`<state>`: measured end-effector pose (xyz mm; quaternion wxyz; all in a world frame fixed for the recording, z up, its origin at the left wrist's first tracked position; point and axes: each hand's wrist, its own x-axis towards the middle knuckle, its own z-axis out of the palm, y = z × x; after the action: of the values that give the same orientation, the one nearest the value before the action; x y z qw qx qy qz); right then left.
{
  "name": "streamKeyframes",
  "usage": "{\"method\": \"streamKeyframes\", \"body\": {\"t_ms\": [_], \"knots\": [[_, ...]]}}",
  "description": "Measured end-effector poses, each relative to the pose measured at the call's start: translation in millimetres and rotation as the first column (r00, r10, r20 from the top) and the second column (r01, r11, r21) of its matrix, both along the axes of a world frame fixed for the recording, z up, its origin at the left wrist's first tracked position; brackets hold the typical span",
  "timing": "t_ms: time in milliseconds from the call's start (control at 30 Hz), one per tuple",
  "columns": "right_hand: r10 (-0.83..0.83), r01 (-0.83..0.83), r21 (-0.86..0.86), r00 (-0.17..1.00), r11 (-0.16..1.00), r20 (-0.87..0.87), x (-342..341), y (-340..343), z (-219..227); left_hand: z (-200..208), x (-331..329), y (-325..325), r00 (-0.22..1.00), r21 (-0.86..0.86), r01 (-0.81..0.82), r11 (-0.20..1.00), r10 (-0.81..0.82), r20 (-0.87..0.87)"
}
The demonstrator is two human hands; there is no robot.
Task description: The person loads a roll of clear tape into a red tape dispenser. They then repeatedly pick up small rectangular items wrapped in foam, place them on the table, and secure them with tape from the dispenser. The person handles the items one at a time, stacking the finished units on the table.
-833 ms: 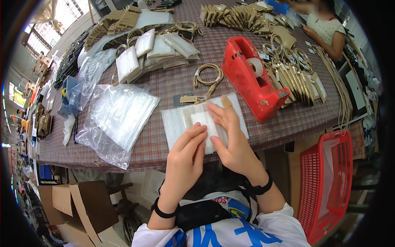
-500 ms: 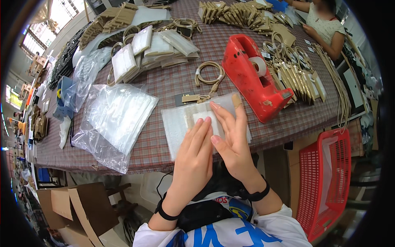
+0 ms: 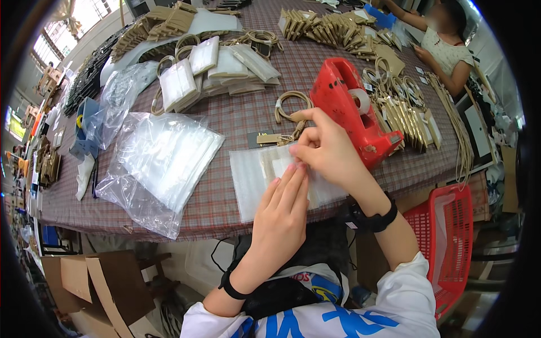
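Observation:
A translucent white foam wrap [image 3: 245, 183] lies at the table's front edge, with a beige and white flat piece [image 3: 268, 163] showing through its middle. My left hand [image 3: 280, 211] rests on it, fingers stretched out and close together. Just above, my right hand [image 3: 329, 149] is bent, its thumb and fingers closed together by the wrap's upper edge; what they pinch, if anything, is hidden. Its forefinger, with a tan band round the tip, reaches over a coiled beige cord [image 3: 278, 110]. Behind my left fingertips lies a small beige strap on a dark card [image 3: 258, 138].
A red tape dispenser [image 3: 338, 84] stands right of my right hand. To the left lies a clear bag of foam sleeves [image 3: 163, 163]. Wrapped packets [image 3: 225, 62] and gold-beige pieces [image 3: 408, 115] are piled behind. A red basket [image 3: 451, 242] stands below right; a co-worker [image 3: 448, 50] sits far right.
My right hand has lifted off the wrap's right side and moved up and right, its fingers curling in. My left hand has slid slightly right along the wrap, still flat.

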<state>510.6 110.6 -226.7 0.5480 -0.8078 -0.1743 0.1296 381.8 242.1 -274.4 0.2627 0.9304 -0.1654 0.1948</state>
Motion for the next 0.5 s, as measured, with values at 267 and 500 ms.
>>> {"method": "streamKeyframes", "body": {"t_ms": [267,500], "knots": [[0.085,0.116,-0.588,0.949,0.8,0.303,-3.8,16.7,5.7,-3.2,-1.7,1.4,1.0,-0.046,0.001,0.999,0.0,0.02],[0.023,0.243,-0.652,0.929,0.718,0.37,-9.2,-3.5,24.1,-7.1,-0.7,3.9,0.997,-0.063,0.021,0.998,-0.015,0.082]]}}
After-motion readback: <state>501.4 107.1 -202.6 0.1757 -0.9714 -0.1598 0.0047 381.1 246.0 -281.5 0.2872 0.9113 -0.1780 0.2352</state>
